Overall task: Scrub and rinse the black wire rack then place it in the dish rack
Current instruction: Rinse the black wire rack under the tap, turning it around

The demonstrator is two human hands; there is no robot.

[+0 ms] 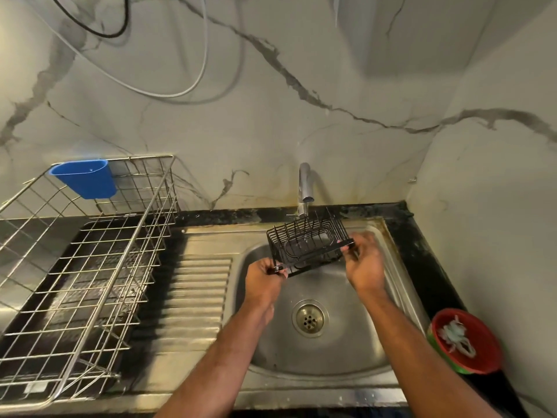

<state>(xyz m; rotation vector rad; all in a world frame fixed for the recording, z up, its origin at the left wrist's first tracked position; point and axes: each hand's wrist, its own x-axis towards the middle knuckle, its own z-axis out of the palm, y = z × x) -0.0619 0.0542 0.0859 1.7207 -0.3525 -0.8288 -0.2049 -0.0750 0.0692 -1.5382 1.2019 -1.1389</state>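
Both hands pinch the rack (309, 247) ends under the tap (304, 184): left hand (265, 277), right hand (363, 260). Wet thin wire could slip, dropping it into the sink (355, 351).

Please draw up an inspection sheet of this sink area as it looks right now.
Surface: stainless sink with ribbed drainboard, set in a dark counter.
Job's things: black wire rack held over the basin below the tap; steel dish rack on the left, a blue cup hung on its rim.
Clutter: red bowl holding pale scrubbers, right of the sink.
Hands: left hand and right hand each grip an end of the wire rack.
Cables: black cable and white cable loop on the wall.
Surroundings: marble-patterned wall.
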